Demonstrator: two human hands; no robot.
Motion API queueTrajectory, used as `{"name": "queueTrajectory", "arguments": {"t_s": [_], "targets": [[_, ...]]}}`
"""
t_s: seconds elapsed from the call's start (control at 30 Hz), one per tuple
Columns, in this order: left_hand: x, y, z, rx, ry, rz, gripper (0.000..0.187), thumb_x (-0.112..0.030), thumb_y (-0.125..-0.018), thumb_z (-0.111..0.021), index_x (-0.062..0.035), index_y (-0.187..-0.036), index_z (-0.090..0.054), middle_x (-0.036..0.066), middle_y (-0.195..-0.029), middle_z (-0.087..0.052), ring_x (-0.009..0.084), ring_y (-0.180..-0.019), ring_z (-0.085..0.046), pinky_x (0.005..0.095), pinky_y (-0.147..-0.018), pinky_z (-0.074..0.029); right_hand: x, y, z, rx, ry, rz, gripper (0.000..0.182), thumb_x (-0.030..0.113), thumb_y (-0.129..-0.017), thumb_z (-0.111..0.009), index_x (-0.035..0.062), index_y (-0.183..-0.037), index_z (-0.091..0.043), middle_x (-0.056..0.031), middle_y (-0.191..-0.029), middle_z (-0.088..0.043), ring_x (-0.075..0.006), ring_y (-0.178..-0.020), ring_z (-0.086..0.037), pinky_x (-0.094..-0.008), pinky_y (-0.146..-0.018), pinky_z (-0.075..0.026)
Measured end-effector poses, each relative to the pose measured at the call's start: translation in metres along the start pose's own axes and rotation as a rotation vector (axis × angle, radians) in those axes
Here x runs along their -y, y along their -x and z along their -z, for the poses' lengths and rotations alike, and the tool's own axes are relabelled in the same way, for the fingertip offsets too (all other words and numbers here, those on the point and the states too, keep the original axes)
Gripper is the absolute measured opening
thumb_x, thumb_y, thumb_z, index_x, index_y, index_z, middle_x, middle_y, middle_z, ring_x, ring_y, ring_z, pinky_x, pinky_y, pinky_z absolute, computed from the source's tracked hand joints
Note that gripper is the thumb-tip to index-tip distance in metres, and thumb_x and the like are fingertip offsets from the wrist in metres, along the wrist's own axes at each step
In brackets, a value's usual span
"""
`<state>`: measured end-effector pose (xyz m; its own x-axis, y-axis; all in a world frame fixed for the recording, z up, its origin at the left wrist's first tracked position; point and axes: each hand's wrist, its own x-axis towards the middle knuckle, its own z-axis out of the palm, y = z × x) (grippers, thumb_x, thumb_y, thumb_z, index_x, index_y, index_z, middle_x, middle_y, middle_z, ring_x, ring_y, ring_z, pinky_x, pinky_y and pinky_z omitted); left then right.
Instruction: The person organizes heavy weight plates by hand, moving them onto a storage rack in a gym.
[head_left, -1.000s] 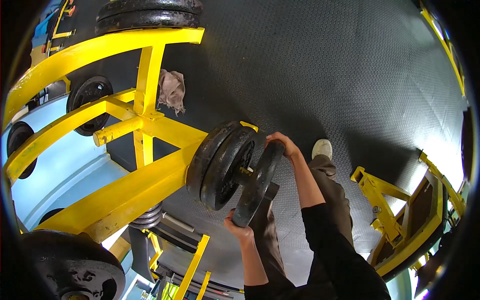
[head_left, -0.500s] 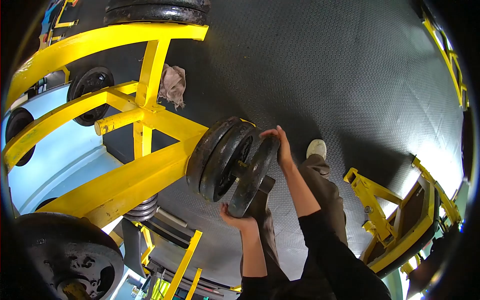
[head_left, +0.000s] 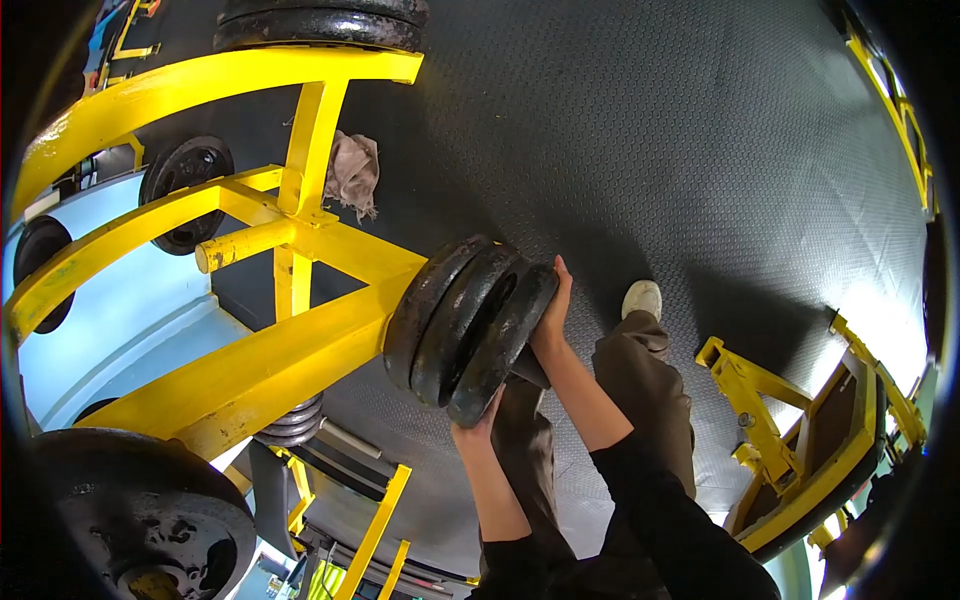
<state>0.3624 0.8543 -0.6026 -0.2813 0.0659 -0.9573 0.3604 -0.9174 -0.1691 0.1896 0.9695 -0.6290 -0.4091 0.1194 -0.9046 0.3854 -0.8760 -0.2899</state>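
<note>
The outermost round black metal plate [head_left: 503,347] stands tilted ahead, between the hands: the right hand [head_left: 552,318], largely open, touches its far edge; the left hand [head_left: 474,429] touches its near edge, finger closure unclear.

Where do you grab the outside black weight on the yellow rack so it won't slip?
Probably by the thick rim of the outer plate, left hand and right hand at opposite edges, coming from the side facing the person. It's round and stands on edge, and the next plate sits close behind, leaving little finger room.
</note>
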Motion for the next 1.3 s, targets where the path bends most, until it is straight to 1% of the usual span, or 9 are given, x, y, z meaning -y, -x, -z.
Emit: {"name": "queueTrajectory", "arguments": {"t_s": [0.07,0.6,0.67,0.73,0.8,0.87,0.9,1.1,1.3], "targets": [[-0.004,0.0,0.0,-0.091,-0.058,-0.046,0.042,-0.023,-0.088,-0.031,0.0056,-0.118,-0.036,0.02,-0.128,-0.031,0.0357,-0.119,-0.027,0.0486,-0.099,-0.021,-0.007,-0.007,0.003,0.05,0.046,0.015,0.054,0.043,-0.079,-0.041,0.015,-0.124,-0.034,-0.0091,-0.122,-0.036,-0.0234,-0.108,-0.039,-0.0327,-0.092,-0.031],[-0.01,-0.007,-0.007,-0.188,0.025,0.002,0.044,-0.028,-0.085,-0.038,0.0011,-0.119,-0.038,0.017,-0.128,-0.031,0.0373,-0.117,-0.025,0.0482,-0.099,-0.019,-0.004,0.006,-0.02,0.115,0.124,0.106,0.054,0.041,-0.079,-0.042,0.0146,-0.125,-0.031,-0.0103,-0.115,-0.039,-0.0234,-0.101,-0.044,-0.0348,-0.088,-0.036],[-0.013,-0.011,-0.002,-0.158,0.032,-0.007,0.045,-0.029,-0.085,-0.038,0.0004,-0.119,-0.037,0.016,-0.128,-0.031,0.0371,-0.117,-0.026,0.0485,-0.099,-0.019,0.009,0.001,-0.01,0.277,-0.228,-0.221,0.056,0.043,-0.08,-0.041,0.0127,-0.126,-0.03,-0.01,-0.114,-0.039,-0.0228,-0.102,-0.042,-0.0322,-0.091,-0.032],[-0.009,-0.005,-0.004,-0.162,-0.027,-0.019,0.049,-0.033,-0.085,-0.038,0.0003,-0.12,-0.037,0.017,-0.129,-0.03,0.0374,-0.119,-0.024,0.0487,-0.099,-0.018,0.005,-0.01,-0.003,0.281,0.102,-0.07,0.06,0.047,-0.08,-0.04,0.0116,-0.127,-0.028,-0.011,-0.118,-0.037,-0.0233,-0.108,-0.038,-0.0337,-0.094,-0.027],[0.002,0.019,-0.002,-0.056,-0.375,-0.259,0.055,-0.039,-0.084,-0.034,-0.0029,-0.125,-0.03,0.015,-0.132,-0.026,0.0353,-0.122,-0.019,0.0477,-0.099,-0.017,0.015,-0.007,0.014,0.292,0.427,0.088,0.064,0.05,-0.079,-0.04,0.0104,-0.128,-0.027,-0.0121,-0.122,-0.035,-0.0238,-0.114,-0.033,-0.0352,-0.097,-0.021],[-0.018,0.063,0.008,-0.449,-0.207,-0.368,0.058,-0.043,-0.085,-0.027,-0.0062,-0.129,-0.021,0.013,-0.135,-0.02,0.0313,-0.125,-0.016,0.046,-0.099,-0.018,0.075,0.015,0.034,0.218,0.561,0.035,0.073,0.057,-0.078,-0.037,0.0097,-0.13,-0.022,-0.0132,-0.131,-0.023,-0.0233,-0.123,-0.018,-0.0406,-0.099,-0.011],[-0.019,0.092,0.013,-0.397,-0.373,-0.454,0.059,-0.044,-0.085,-0.024,-0.0067,-0.13,-0.018,0.013,-0.136,-0.017,0.0296,-0.126,-0.015,0.0451,-0.099,-0.018,0.095,0.029,0.032,0.181,0.627,0.012,0.077,0.061,-0.077,-0.035,0.0094,-0.131,-0.019,-0.0138,-0.136,-0.017,-0.023,-0.127,-0.01,-0.0433,-0.1,-0.006],[-0.036,0.273,0.013,0.035,-0.789,-0.974,0.044,-0.031,-0.085,-0.039,-0.0057,-0.12,-0.035,0.012,-0.118,-0.043,0.022,-0.108,-0.043,0.0351,-0.086,-0.035,0.172,0.185,-0.02,0.31,0.834,0.134,0.064,0.055,-0.078,-0.04,0.0071,-0.121,-0.04,-0.0093,-0.127,-0.036,-0.0229,-0.122,-0.026,-0.0426,-0.097,-0.018],[0.015,0.417,-0.087,0.214,-0.907,-1.472,0.042,-0.017,-0.079,-0.054,-0.0047,-0.116,-0.039,0.01,-0.109,-0.048,0.0198,-0.097,-0.047,0.0298,-0.08,-0.039,0.174,0.366,-0.144,0.778,0.929,0.357,0.052,0.048,-0.081,-0.043,0.0083,-0.113,-0.048,-0.0071,-0.114,-0.048,-0.0207,-0.112,-0.039,-0.0353,-0.091,-0.029]]}}
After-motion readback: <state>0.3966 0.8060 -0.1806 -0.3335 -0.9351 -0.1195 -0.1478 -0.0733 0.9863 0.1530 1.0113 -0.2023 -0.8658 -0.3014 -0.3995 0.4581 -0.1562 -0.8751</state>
